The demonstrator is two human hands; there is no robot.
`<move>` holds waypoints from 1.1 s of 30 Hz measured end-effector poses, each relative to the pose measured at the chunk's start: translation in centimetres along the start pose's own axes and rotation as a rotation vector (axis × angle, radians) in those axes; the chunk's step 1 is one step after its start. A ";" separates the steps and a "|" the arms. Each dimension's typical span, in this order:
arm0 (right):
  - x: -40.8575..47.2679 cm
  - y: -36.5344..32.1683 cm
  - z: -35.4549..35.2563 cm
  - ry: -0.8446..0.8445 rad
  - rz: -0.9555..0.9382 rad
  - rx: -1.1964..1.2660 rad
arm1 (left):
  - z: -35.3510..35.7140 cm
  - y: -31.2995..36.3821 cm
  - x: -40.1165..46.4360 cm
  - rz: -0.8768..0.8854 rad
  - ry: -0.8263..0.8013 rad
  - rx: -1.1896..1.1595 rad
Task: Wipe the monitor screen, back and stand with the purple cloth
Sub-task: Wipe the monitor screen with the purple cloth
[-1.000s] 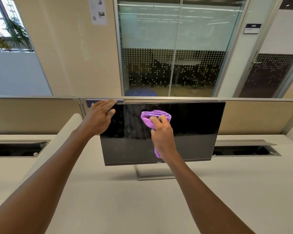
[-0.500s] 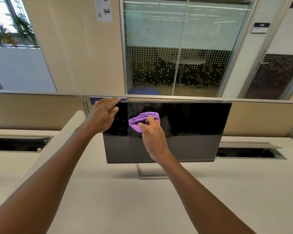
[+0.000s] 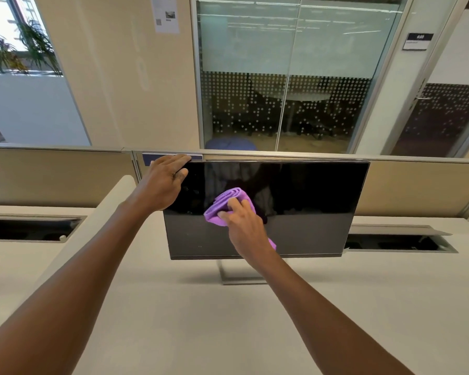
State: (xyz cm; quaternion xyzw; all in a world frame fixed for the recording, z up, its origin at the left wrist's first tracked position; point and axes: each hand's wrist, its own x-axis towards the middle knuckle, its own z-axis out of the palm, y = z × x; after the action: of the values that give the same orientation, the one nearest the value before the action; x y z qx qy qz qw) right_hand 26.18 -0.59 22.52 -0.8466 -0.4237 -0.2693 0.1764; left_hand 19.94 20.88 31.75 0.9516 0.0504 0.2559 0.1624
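Head view: partition (image 3: pixel 417 185) behind monitor (image 3: pixel 309 196)

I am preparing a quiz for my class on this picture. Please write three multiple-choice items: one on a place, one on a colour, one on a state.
1. Where does the left hand hold the monitor?
A. its upper left corner
B. its lower right corner
C. its stand

2. What colour is the cloth?
A. green
B. purple
C. white

3. What is the state of the screen?
A. lit with a picture
B. cracked across
C. dark, with reflections

Answers:
1. A, the fingers reach over the top edge at that corner.
2. B, the folded cloth under the right hand is plainly purple.
3. C, the panel is black and only mirrors the room.
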 end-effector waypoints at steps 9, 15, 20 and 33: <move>3.1 -2.0 -1.2 0.073 0.022 -0.012 | 0.2 -0.2 0.1 -0.019 0.000 0.004; -2.6 -0.2 1.8 -0.018 0.028 0.024 | 0.1 0.1 -0.2 -0.008 0.013 0.003; -1.3 2.3 0.1 0.090 0.233 0.050 | 0.2 -0.2 0.0 -0.012 -0.006 -0.001; -4.9 2.5 2.1 0.004 0.263 0.136 | 0.6 0.8 0.5 -0.040 -0.058 0.111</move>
State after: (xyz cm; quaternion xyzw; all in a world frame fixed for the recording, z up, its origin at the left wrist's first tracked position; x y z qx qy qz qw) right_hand 26.42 -3.99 17.73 -0.8803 -0.3262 -0.2164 0.2680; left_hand 20.70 20.02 31.80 0.9649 0.0789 0.2220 0.1160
